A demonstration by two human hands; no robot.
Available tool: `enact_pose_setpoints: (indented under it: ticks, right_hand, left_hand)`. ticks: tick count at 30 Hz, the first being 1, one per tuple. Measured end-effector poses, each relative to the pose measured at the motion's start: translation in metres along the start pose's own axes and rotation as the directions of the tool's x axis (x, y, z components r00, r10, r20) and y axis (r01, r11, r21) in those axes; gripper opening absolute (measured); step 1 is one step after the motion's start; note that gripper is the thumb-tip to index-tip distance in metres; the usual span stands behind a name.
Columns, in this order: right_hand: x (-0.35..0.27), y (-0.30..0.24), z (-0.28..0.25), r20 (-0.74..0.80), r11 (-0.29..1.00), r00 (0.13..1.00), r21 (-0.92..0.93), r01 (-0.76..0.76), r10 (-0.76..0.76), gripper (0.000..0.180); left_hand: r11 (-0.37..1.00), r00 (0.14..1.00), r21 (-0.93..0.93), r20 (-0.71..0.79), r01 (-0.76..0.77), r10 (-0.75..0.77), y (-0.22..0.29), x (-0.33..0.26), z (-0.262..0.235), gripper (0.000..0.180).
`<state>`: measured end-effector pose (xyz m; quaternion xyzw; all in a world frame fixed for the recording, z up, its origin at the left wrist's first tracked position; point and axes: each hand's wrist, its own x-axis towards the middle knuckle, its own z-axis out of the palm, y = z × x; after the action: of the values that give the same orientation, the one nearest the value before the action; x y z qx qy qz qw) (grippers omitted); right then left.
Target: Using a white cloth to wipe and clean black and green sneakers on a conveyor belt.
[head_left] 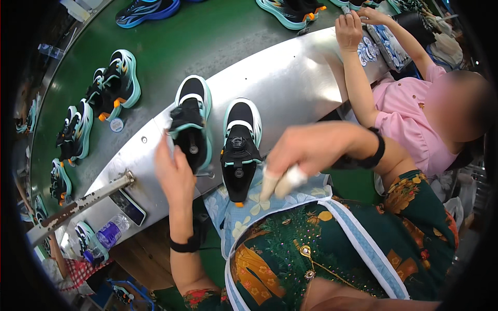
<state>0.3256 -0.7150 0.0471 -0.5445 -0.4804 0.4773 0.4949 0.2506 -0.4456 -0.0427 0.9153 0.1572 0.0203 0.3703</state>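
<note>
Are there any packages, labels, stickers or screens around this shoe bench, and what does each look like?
Phone: dark rectangular screen, flat on the metal bench by the left hand.
Round tag: small pale disc on the green belt.
Sticker sheets: blue-white round pieces, near a co-worker's hand.
Bottle: clear plastic, purple label.

Bare steel ledge beyond the right hand is open up to the neighbour's forearm, which blocks the far right. Between the hands, two black-and-teal shoes stand close together with only a narrow gap. Left of the left hand, a rusty bar sticks out across the ledge, with a phone just under it. Green conveyor beyond has free patches between shoe pairs.
</note>
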Motion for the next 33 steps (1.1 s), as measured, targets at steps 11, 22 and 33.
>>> enact_pose_setpoints:
  ticks: [11, 22, 33]
  right_hand:
    - [0.039, 0.038, 0.001, -0.326, 0.779, 0.942, -0.569, -0.261, 0.078, 0.053]
    - [0.019, 0.034, 0.011, -0.294, 0.638, 0.937, -0.688, -0.345, 0.190, 0.049]
    - [0.003, 0.039, 0.026, -0.572, 0.670, 0.820, -0.598, -0.440, 0.028, 0.027]
  left_hand:
    - [0.928, 0.933, -0.097, -0.003, -0.359, 0.361, 0.030, -0.082, 0.037, 0.004]
    - [0.648, 0.797, -0.542, 0.579, 0.535, -0.173, 0.055, -0.057, -0.002, 0.021]
    - [0.515, 0.715, -0.546, 0.666, 0.661, -0.212, 0.066, -0.081, 0.033, 0.017]
